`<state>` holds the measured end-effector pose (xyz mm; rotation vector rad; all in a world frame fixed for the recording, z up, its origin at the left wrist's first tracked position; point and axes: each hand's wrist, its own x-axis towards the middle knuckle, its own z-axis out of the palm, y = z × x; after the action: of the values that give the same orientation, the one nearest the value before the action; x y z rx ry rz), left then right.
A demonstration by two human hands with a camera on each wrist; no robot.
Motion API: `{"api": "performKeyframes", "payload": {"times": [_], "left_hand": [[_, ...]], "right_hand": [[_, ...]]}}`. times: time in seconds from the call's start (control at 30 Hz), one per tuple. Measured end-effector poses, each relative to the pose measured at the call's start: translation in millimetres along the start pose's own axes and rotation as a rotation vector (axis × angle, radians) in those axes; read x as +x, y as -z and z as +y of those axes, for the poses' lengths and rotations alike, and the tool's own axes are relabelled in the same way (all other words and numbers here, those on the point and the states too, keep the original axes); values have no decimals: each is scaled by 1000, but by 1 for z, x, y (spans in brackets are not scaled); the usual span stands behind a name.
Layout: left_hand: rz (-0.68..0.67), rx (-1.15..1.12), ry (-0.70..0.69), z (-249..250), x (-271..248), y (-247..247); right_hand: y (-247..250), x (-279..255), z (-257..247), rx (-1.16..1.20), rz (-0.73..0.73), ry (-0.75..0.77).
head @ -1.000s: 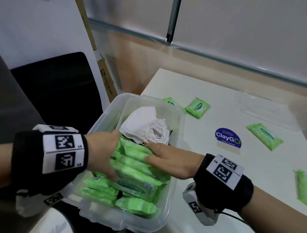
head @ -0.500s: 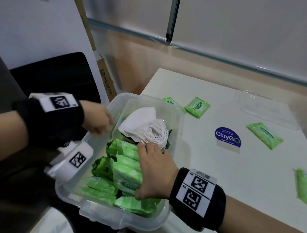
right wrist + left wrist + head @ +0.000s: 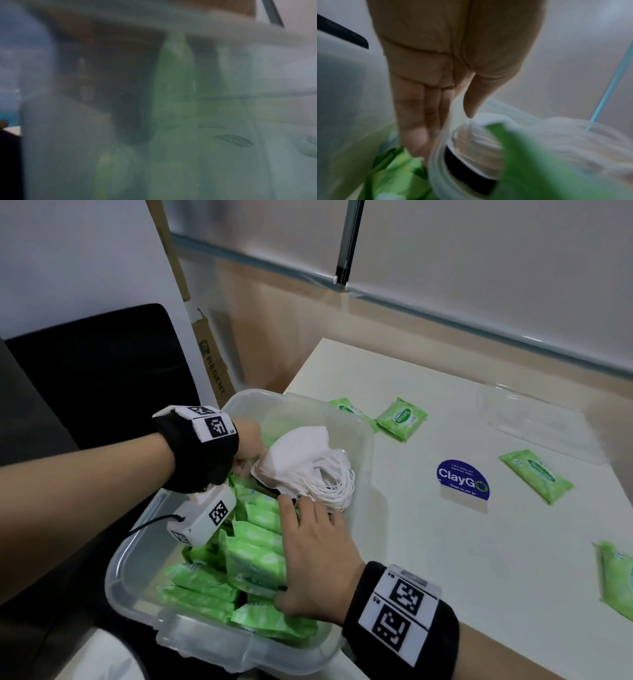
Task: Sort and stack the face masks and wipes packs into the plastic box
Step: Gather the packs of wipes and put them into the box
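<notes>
A clear plastic box (image 3: 239,642) stands at the table's near left corner. Green wipes packs (image 3: 205,580) fill its front part, and a stack of white face masks (image 3: 301,453) lies at its back. My left hand (image 3: 248,440) is at the stack's left edge. In the left wrist view its thumb (image 3: 471,105) is on top of the masks (image 3: 539,135), its fingers (image 3: 412,121) reach down beside them, and a mask edge passes between. My right hand (image 3: 308,529) lies flat on the packs, fingers straight and reaching the mask loops. The right wrist view is blurred green (image 3: 171,108).
Loose wipes packs lie on the white table: two behind the box (image 3: 400,419), one to the right (image 3: 536,475) and one at the right edge (image 3: 616,580). A clear lid (image 3: 534,422) and a blue sticker (image 3: 462,481) are there too. A black chair (image 3: 99,378) stands to the left.
A second ago both hands pressed on the packs. My left hand then drew back to the box's left rim and has now reached in to the mask stack. My right hand stays on the packs.
</notes>
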<state>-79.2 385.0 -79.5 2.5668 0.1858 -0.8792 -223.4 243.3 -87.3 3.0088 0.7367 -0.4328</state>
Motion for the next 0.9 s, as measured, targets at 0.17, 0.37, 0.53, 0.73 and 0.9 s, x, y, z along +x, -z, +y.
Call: {"api": "performKeyframes", "payload": {"times": [0.17,0.37,0.53,0.73,0.9], "left_hand": [[39,38,34,-15,-34,5],[-265,-368,76,-40,-79,-5],[-325,-314,28,-22,-90,-33],[-345,-128,15,-18,-89,-22],[-161,277,-59,21,-90,22]], "right_hand": [[-1,0,-1,-14,17,2],[3,1,3,-37,35,23],[-12,-1,21,35,148,60],[-18,-6,40,136,116,284],[36,-13,71,688,192,349]]}}
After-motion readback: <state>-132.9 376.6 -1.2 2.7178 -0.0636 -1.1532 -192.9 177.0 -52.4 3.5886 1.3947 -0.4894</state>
